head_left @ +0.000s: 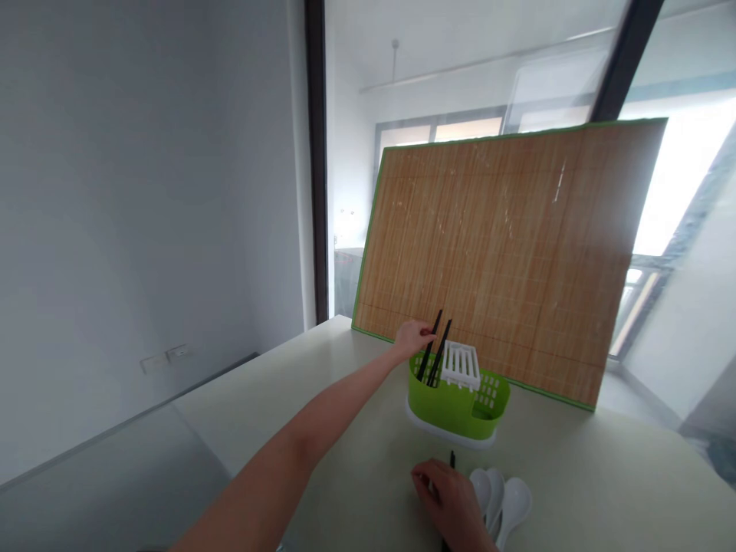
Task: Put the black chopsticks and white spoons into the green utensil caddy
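Observation:
My left hand point(411, 339) reaches out to the far side of a green plastic cutlery holder point(442, 410). Its fingertips pinch a black chopstick point(438, 319), whose lower end is down inside the holder's left compartment. Beside it, other black chopsticks point(441, 353) lean in the same compartment. Nearer to me, my right hand point(447, 497) rests low over the table with curled fingers. A dark stick point(452, 460), likely a chopstick, passes beneath that hand; whether the fingers grip it is hidden. Just right of the hand lie several white spoons point(516, 500).
A white slatted rack point(461, 365) sits across the middle of the holder, which stands on a white base tray point(451, 437). Behind it, a bamboo mat point(500, 261) with green edging leans upright. All stand on a pale table point(356, 460).

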`<state>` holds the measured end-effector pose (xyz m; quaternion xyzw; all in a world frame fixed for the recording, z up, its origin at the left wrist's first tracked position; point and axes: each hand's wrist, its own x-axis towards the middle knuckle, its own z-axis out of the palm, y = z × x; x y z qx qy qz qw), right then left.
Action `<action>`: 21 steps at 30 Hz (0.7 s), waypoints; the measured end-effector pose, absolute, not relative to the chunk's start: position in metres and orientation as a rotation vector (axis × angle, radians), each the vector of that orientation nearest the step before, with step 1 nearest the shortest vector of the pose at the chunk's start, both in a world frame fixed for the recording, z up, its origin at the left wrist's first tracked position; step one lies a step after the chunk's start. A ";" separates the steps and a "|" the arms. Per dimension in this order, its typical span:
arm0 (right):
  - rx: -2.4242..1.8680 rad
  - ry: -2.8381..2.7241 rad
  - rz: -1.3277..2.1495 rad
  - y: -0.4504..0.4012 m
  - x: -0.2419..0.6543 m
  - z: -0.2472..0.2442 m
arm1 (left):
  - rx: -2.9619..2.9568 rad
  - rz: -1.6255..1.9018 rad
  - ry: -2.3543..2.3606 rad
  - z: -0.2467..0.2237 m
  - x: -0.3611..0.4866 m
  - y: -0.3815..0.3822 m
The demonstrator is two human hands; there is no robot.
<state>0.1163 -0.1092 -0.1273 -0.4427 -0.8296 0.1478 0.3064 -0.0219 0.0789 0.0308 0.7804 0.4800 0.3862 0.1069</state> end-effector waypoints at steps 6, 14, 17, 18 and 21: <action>-1.192 -2.194 0.380 -0.110 0.117 -0.129 | 2.305 0.977 1.408 0.020 -0.008 0.096; -1.182 -2.187 0.390 -0.107 0.116 -0.132 | 2.267 0.914 1.388 0.010 -0.002 0.100; -1.177 -2.178 0.391 -0.109 0.115 -0.129 | 2.244 1.000 1.404 0.015 -0.007 0.091; -1.180 -2.163 0.394 -0.109 0.116 -0.129 | 2.235 1.042 1.417 0.017 -0.009 0.085; -1.213 -2.050 0.434 -0.106 0.120 -0.129 | 2.199 1.198 1.443 0.014 -0.016 0.057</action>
